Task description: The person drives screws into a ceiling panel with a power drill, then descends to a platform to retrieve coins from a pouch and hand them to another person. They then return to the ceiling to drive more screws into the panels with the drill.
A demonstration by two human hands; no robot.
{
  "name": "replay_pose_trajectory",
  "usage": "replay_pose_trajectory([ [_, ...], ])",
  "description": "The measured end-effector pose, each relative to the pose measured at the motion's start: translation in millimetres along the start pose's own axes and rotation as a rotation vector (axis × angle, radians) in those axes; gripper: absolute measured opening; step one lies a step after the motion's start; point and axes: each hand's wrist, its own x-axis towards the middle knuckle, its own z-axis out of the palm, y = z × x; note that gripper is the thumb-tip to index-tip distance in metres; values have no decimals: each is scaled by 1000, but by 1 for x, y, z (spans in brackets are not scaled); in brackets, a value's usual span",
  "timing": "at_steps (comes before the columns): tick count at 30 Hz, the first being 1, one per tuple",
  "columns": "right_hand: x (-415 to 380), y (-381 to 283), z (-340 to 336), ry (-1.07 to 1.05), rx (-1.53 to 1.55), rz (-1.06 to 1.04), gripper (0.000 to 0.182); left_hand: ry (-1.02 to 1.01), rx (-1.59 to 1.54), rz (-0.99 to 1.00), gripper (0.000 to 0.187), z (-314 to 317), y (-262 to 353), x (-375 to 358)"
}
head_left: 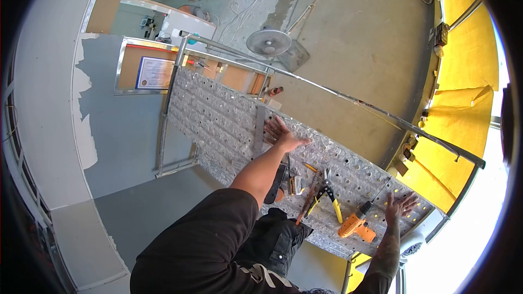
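My left hand (pixel 284 135) lies spread on the perforated metal scaffold platform (pixel 218 103), palm down, beside a flat grey strip (pixel 260 130). At the platform's right end, my right hand (pixel 402 207) rests with fingers apart among small yellow bits (pixel 414 219). An orange drill (pixel 357 225) with a black chuck lies left of it. Between my hands are yellow-handled snips (pixel 325 191), a thin reddish-brown bar (pixel 308 200) and a yellow pencil-like stick (pixel 311 167). A black object (pixel 277 182), partly hidden by my arm, sits near a small metallic tool (pixel 296 185).
Scaffold rails (pixel 348 98) run along the platform's far side. Below on the concrete floor (pixel 354 43) stand a round fan (pixel 268 42) and loose cables (pixel 239 13). A patched wall (pixel 81 109) rises at left, and yellow sheeting (pixel 468 98) hangs at right.
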Motion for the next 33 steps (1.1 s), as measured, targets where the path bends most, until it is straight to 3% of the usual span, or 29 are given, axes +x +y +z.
replay_pose_trajectory([
  [33,2,4,7,31,10,-19,106,-6,11,-3,164,0,-1,2],
])
